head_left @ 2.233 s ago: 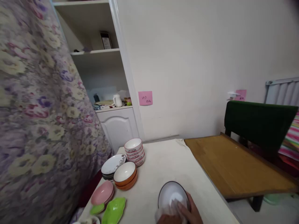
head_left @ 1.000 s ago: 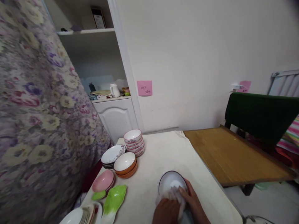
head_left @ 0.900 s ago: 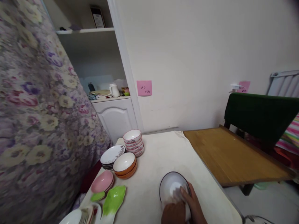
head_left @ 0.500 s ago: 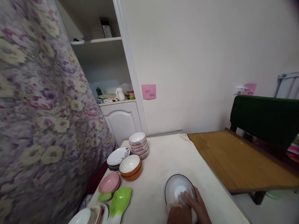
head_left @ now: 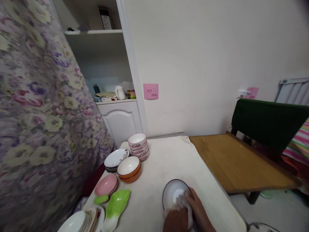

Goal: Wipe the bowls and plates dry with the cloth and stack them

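Observation:
A white bowl (head_left: 172, 190) with a dark rim sits near the front edge of the cream table (head_left: 169, 158). A crumpled white cloth (head_left: 180, 203) lies inside it on the near side. My right hand (head_left: 199, 211) reaches in from the lower right, its fingers curled and pressed on the cloth. My left hand (head_left: 175, 222) is at the bowl's near rim, closed against it, mostly cut off by the bottom of the picture.
On the table's left side are stacked red-patterned bowls (head_left: 138, 145), orange bowls (head_left: 128, 167), dark-edged plates (head_left: 116, 158), pink dishes (head_left: 106, 185), a green leaf dish (head_left: 116, 206) and white plates (head_left: 74, 222). A wooden table (head_left: 236, 164) and a green chair (head_left: 267, 120) adjoin on the right.
The cloth and my right hand's fingers have shifted about inside the bowl. My left hand came in at the bowl's near rim. The view swayed slightly; the bowl stays put.

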`<control>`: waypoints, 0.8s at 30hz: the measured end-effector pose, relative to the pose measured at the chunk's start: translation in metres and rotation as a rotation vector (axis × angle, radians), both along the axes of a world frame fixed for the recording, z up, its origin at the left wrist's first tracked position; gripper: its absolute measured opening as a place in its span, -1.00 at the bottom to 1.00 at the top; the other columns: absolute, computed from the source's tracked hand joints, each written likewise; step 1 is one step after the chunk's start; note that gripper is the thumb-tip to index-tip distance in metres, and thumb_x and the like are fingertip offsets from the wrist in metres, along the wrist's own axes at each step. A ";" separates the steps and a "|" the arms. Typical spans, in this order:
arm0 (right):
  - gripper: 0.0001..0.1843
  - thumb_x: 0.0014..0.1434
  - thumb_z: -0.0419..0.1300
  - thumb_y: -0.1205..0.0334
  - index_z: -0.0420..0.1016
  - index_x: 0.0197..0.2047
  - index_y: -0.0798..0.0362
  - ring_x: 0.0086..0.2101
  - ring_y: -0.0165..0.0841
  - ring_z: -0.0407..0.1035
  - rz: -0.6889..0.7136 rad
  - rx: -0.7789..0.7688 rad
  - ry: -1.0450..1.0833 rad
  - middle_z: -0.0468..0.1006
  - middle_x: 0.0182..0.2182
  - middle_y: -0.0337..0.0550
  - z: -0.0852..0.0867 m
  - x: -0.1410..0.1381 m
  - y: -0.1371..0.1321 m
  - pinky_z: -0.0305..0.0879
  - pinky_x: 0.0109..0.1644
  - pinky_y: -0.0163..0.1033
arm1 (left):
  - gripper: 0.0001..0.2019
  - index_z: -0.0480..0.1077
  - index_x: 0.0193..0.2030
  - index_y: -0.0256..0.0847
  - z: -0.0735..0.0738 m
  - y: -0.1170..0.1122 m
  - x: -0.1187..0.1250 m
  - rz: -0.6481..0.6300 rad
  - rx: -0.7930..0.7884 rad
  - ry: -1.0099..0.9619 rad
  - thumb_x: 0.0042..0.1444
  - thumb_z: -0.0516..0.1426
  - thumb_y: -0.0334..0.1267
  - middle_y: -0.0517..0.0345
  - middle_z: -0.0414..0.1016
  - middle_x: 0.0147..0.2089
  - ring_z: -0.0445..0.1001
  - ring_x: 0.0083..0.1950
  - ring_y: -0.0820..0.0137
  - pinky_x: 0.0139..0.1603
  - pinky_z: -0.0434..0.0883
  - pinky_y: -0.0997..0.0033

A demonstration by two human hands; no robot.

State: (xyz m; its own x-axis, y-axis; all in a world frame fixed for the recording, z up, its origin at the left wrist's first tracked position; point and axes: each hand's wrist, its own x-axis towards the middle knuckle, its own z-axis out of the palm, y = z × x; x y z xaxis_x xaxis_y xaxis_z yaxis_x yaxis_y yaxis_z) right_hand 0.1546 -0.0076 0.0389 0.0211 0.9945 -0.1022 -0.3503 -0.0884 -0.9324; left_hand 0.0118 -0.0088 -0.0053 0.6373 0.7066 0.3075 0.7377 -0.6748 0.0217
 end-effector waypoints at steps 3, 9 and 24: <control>-0.50 0.06 0.23 -0.07 0.44 -0.01 0.04 0.03 -0.15 0.37 0.090 0.097 -0.075 0.56 -0.04 -0.10 0.010 0.011 0.002 0.19 0.19 -0.09 | -0.84 0.39 -0.08 -0.06 0.011 0.003 -0.024 -0.187 0.150 0.031 0.23 0.06 -0.27 0.35 0.60 0.00 0.53 0.02 0.40 0.12 0.36 0.32; -0.45 0.10 0.20 -0.02 0.29 0.13 -0.02 0.01 -0.21 0.38 -0.044 0.047 -0.011 0.53 -0.02 -0.17 0.010 0.006 -0.005 0.26 0.12 -0.15 | -0.83 0.42 -0.12 -0.21 0.008 -0.010 0.007 0.113 0.096 -0.055 0.14 0.09 -0.34 0.13 0.64 -0.30 0.59 -0.30 0.30 -0.20 0.50 0.32; -0.38 0.03 0.21 -0.15 0.35 0.09 0.00 0.02 -0.18 0.36 -0.075 -0.010 -0.089 0.53 -0.01 -0.13 -0.003 -0.003 -0.002 0.27 0.12 -0.15 | -0.60 0.34 0.12 -0.40 0.027 -0.014 0.024 0.294 -0.276 0.041 0.13 0.07 -0.37 -0.20 0.62 -0.15 0.59 -0.17 0.09 -0.14 0.52 0.10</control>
